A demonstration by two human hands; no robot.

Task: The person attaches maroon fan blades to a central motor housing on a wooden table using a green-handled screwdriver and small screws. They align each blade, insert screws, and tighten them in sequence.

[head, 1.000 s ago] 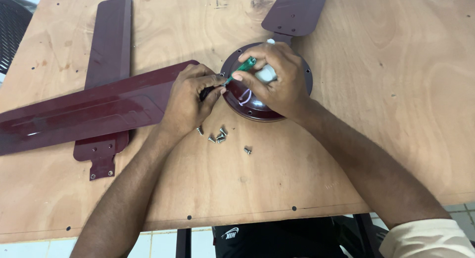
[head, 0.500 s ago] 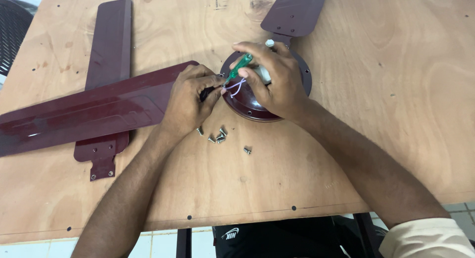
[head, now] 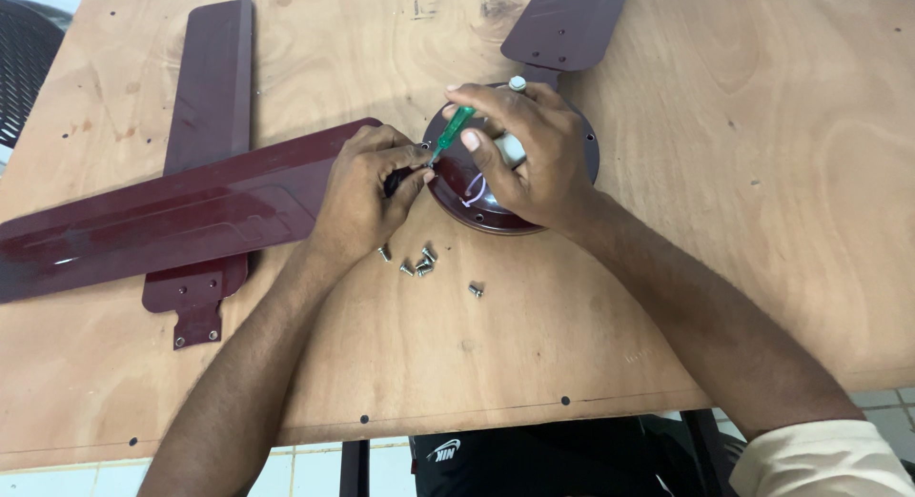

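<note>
**Fan blade going onto the motor hub, screwdriver in hand**

Biggest thing here is the plywood table (head: 667,297), bare wood with a few small holes. Lying across its left side is the long maroon fan blade (head: 172,225), flat, with its inner end right up against the round maroon motor hub (head: 581,140) near the middle of the table. A second blade (head: 205,106) lies under it, bracket end toward the near edge, and a third blade (head: 567,20) sticks out beyond the hub.

My guess is the blade is stiff but thin and fairly light, so it'll swing around if you grab the far tip. Better to pinch it near the hub end, which is what's happening. The hub looks heavy and won't slide much.

Left hand (head: 367,187) is curled closed over the blade's inner end, pressing it at the hub rim. Right hand (head: 529,154) rests on the hub, fingers closed around a small green-handled screwdriver (head: 450,133) angled down toward the left fingertips.

Loose screws (head: 419,263) sit just in front of the hub, tiny and easy to knock away.
</note>
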